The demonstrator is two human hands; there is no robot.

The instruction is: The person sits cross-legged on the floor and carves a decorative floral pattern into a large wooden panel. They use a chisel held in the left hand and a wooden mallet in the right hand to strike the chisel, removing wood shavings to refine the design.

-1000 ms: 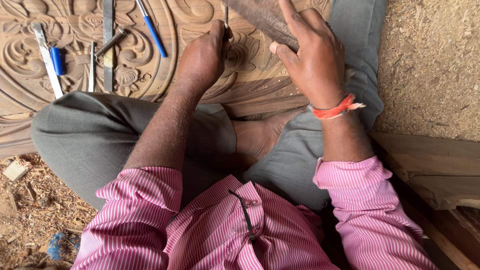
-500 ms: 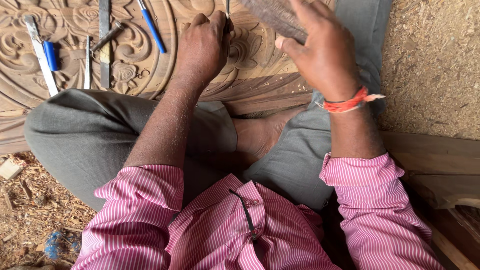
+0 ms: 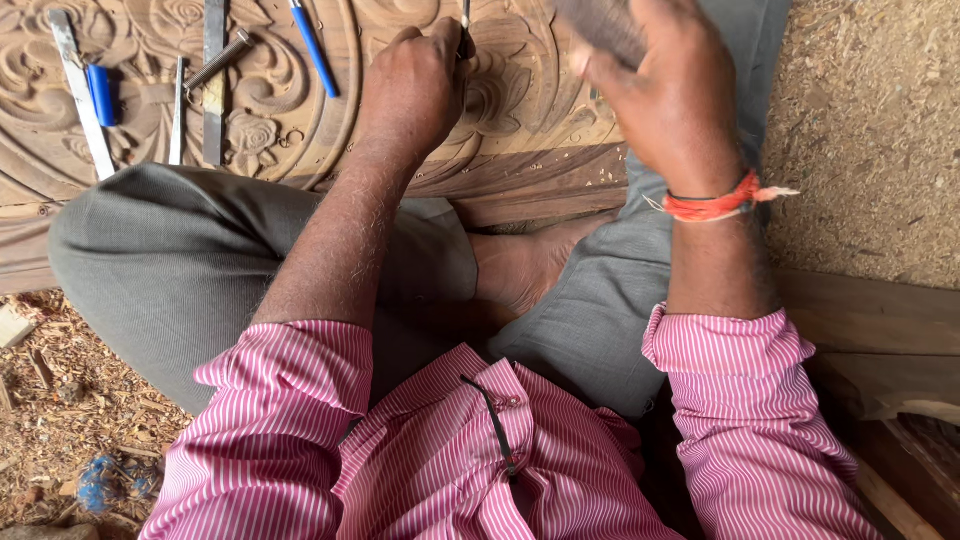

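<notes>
The thin metal chisel [image 3: 466, 30] stands nearly upright on the carved wooden panel [image 3: 520, 130], pinched between the fingers of the left hand [image 3: 415, 85], which are curled tight around its shank. Only a short dark length shows above the knuckles; its upper end runs off the top edge of the frame and its cutting tip is hidden behind the fingers.

Just right of those fingers, the right hand [image 3: 665, 95] is closed around a wooden mallet [image 3: 600, 25], blurred and cut off at the top, so its shape is hard to make out. An orange thread band [image 3: 715, 205] circles that wrist.

The panel under the fingers is brown, cut in deep scrolls, petals and curved ribs, with pale chips scattered on it.

Well left of the left hand's fingers, spare tools lie on the carving: a blue-handled tool [image 3: 315, 50], a flat steel chisel [image 3: 213, 80], a round metal rod [image 3: 215, 60], and a second blue-handled tool [image 3: 100, 95].

Below the fingers are grey trousers [image 3: 200, 270], a bare foot [image 3: 525, 265] and pink striped sleeves [image 3: 270, 430]. Sawdust [image 3: 870, 130] covers the ground to the right.
</notes>
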